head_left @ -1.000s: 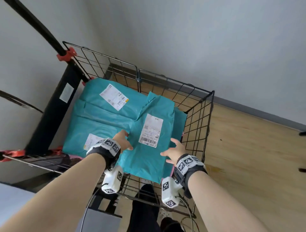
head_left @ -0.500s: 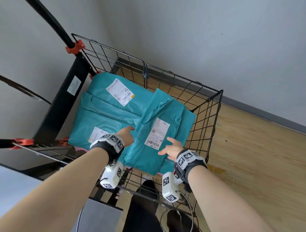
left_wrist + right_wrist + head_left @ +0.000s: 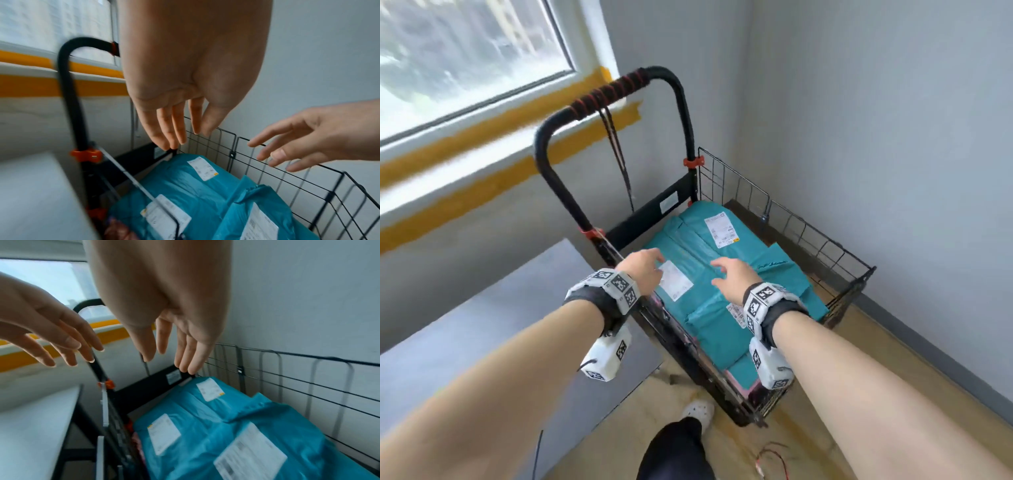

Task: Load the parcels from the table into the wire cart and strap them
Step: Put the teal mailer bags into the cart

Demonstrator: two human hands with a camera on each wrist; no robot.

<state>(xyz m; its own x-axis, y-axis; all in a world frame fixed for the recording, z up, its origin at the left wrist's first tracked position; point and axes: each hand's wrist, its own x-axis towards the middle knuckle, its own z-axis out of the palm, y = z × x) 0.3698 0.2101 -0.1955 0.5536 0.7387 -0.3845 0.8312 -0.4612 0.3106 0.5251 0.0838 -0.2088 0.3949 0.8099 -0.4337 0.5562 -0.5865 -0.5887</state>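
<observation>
Both the left hand and right hand hovered with fingers loosely spread, holding nothing, above teal parcels lying flat in the wire cart. The soft, probably light and slippery mailers looked best gripped at their edges, and the dark strap dangling from the cart handle was thin and blurred, its lower end hard to make out
</observation>
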